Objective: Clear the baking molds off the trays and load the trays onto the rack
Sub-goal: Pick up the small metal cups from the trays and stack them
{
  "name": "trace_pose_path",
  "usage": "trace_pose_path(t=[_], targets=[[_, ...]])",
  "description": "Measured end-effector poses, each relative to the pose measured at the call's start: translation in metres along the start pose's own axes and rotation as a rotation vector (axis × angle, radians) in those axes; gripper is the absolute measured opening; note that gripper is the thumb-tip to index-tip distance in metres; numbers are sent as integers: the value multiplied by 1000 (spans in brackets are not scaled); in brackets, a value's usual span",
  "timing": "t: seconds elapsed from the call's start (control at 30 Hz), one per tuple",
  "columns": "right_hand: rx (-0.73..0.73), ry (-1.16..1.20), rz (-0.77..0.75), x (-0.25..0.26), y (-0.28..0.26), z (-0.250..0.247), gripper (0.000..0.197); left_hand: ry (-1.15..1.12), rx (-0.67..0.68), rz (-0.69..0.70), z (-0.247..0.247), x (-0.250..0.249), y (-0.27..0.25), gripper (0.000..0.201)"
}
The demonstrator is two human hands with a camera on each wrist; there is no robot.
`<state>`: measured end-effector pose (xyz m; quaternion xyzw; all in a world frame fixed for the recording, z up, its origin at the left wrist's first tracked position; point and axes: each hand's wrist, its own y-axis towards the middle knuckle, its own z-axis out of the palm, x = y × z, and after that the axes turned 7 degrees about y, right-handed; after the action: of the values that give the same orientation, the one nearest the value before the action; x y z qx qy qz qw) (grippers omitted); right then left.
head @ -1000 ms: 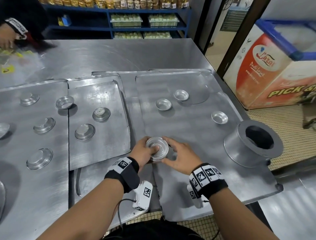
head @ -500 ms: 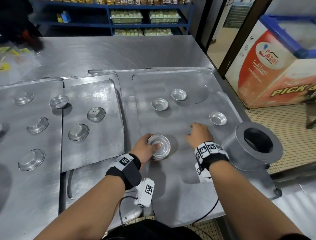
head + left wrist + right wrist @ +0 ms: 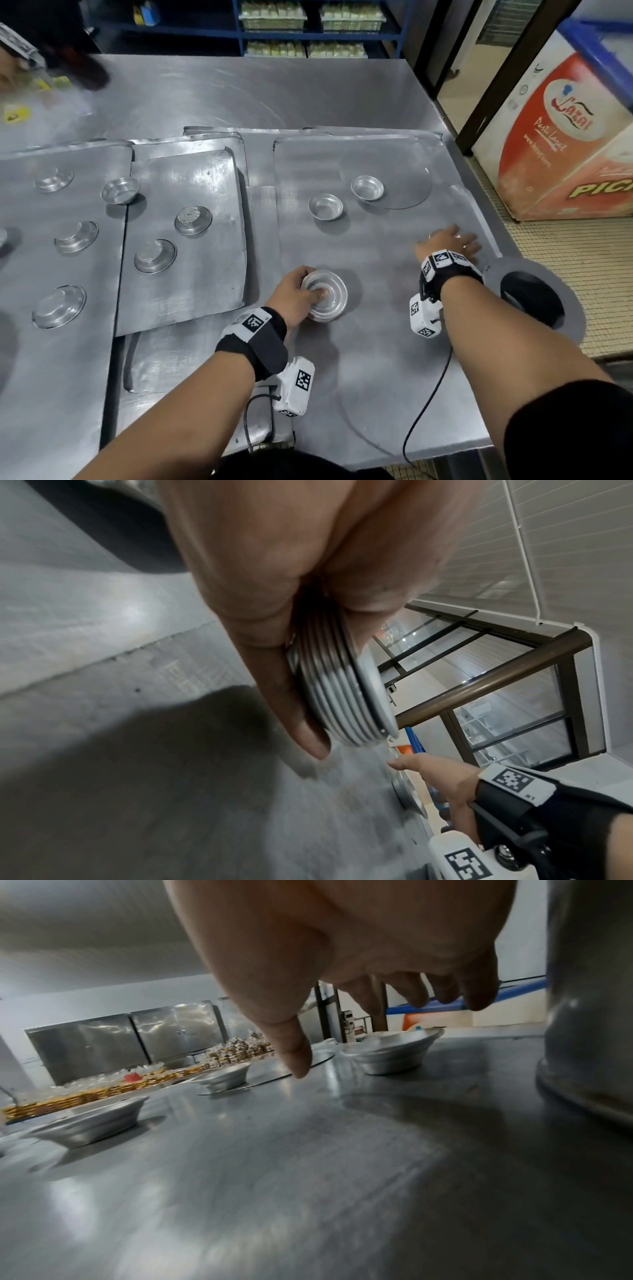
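**Stack held, right hand out over a lone mold**

Aluminium everywhere — dull brushed trays point(image 3: 376, 342) carrying small round flared molds. The left hand point(image 3: 294, 298) grips a nested stack of molds point(image 3: 325, 296), thumb pressed into the top cup; the left wrist view shows the stack's thin ribbed rims point(image 3: 342, 710) clamped between thumb and fingers. The right hand point(image 3: 448, 241) hovers with fingers spread and loosely bent over a single mold point(image 3: 390, 1053), which sits just beyond the thumb tip; whether the fingers touch it I cannot tell. Two more upright molds point(image 3: 325, 206) point(image 3: 367, 187) lie farther beyond the fingers. A tall flared metal ring mold point(image 3: 534, 298) stands just beside the right wrist. Half a second ago the right hand was nearer the stack — it has since reached outward to the lone mold, while the left hand has kept its grip.
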<state>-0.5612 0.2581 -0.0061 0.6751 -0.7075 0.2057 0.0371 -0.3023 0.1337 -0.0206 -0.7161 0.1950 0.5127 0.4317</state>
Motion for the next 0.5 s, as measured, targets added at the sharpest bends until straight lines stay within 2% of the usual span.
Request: trace_pose_path(t=[0.17, 0.33, 0.43, 0.5], targets=[[-3, 9, 61, 0, 20, 0, 95, -14, -57, 4, -5, 4, 0, 30], [-34, 26, 73, -1, 16, -5, 79, -39, -86, -7, -12, 4, -2, 34], [10, 76, 36, 2, 7, -3, 84, -42, -81, -10, -16, 5, -3, 31], [80, 103, -10, 6, -4, -4, 80, -50, -82, -26, -19, 6, -5, 28]])
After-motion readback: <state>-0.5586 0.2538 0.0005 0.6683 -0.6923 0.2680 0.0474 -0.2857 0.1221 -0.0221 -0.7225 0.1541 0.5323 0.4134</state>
